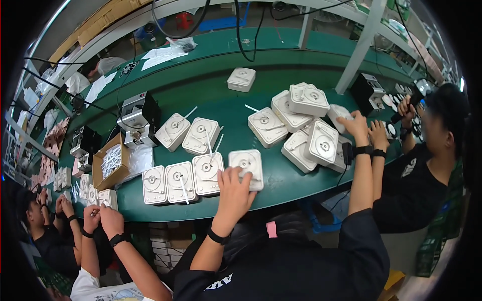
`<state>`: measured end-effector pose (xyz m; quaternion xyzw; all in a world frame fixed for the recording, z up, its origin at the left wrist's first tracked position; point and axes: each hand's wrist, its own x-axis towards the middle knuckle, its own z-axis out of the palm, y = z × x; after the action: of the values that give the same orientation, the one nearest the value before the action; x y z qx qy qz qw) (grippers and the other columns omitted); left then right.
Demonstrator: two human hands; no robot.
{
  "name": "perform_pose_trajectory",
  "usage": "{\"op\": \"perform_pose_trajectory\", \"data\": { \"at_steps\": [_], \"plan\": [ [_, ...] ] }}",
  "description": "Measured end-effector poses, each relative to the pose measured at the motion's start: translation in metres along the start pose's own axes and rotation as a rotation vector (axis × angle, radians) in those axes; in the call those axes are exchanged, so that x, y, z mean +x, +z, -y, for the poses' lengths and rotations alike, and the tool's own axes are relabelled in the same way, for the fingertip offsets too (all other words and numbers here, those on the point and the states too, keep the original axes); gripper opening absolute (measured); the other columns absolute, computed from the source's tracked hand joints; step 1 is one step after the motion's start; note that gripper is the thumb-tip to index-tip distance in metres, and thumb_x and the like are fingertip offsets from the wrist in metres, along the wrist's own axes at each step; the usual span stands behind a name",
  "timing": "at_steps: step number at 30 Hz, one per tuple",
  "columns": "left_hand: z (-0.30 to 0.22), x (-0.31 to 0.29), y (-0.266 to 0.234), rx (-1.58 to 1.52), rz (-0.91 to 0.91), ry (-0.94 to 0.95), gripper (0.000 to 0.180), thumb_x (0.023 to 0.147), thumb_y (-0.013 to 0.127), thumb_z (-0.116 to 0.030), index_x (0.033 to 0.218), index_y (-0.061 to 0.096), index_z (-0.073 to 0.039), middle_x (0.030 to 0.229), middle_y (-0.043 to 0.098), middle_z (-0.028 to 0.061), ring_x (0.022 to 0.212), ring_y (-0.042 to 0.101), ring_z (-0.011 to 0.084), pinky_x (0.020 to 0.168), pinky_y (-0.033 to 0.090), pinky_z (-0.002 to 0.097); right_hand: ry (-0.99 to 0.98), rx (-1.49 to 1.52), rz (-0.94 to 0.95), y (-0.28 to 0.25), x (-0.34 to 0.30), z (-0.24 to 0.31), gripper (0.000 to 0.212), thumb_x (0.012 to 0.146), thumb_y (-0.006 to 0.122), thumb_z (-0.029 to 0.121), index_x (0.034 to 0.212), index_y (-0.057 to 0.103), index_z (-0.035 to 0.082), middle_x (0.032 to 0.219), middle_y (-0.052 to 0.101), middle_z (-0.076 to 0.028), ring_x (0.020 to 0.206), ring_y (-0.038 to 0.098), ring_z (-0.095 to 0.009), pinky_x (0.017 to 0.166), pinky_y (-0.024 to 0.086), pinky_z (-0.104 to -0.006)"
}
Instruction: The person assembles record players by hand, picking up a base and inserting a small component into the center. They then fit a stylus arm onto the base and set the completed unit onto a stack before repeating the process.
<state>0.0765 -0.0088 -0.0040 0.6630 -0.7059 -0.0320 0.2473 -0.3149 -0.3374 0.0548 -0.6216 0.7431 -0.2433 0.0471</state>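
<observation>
Green bench point(281, 200) top curves through a cluttered workshop, a cardboard box point(123, 173) of white strips point(111, 160) toward the left. At its near edge sits a white turntable-shaped unit point(253, 183); the left hand point(235, 189) lays its fingers over the face, though I cannot tell whether they grip. Right hand point(354, 124) fingers touch another white unit point(336, 116), their closure unclear. Progress seems partial: three units point(154, 188) are lined up leftward, while a jumbled pile point(307, 100) remains on the right; which are finished is unclear.
</observation>
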Motion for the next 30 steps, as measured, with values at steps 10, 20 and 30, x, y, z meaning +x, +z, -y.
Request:
{"op": "perform_pose_trajectory", "data": {
  "at_steps": [10,20,30],
  "plan": [
    [-0.02,-0.025,0.009,-0.282,-0.025,0.015,0.074,0.076,0.1,-0.035,0.136,0.065,-0.009,0.152,0.047,0.0249,0.145,0.045,0.0518,0.124,0.037,0.0644,-0.541,0.257,0.057,-0.035,0.031,0.077,0.06,0.092,0.085,0.042,0.131,0.07,-0.001,0.124,0.073,-0.026,0.121,0.072,-0.042,0.103,0.057,-0.0472],
    [-0.018,-0.032,0.058,-0.43,-0.295,-0.021,0.071,0.072,0.102,-0.032,0.132,0.07,-0.01,0.15,0.046,0.0239,0.145,0.046,0.0508,0.121,0.042,0.0593,-0.88,0.13,0.498,0.131,0.022,0.378,0.053,0.081,0.088,0.051,0.086,0.081,-0.001,0.093,0.08,-0.025,0.088,0.078,-0.041,0.084,0.062,-0.0472],
    [-0.01,-0.032,0.04,-0.483,-0.262,-0.057,0.06,0.072,0.089,-0.021,0.128,0.072,-0.011,0.151,0.046,0.0233,0.149,0.041,0.0546,0.125,0.038,0.0641,-1.101,0.504,0.852,0.026,-0.164,0.328,0.028,0.097,0.081,0.026,0.098,0.078,-0.001,0.086,0.076,-0.012,0.076,0.072,-0.022,0.07,0.056,-0.036]
  ]
}}
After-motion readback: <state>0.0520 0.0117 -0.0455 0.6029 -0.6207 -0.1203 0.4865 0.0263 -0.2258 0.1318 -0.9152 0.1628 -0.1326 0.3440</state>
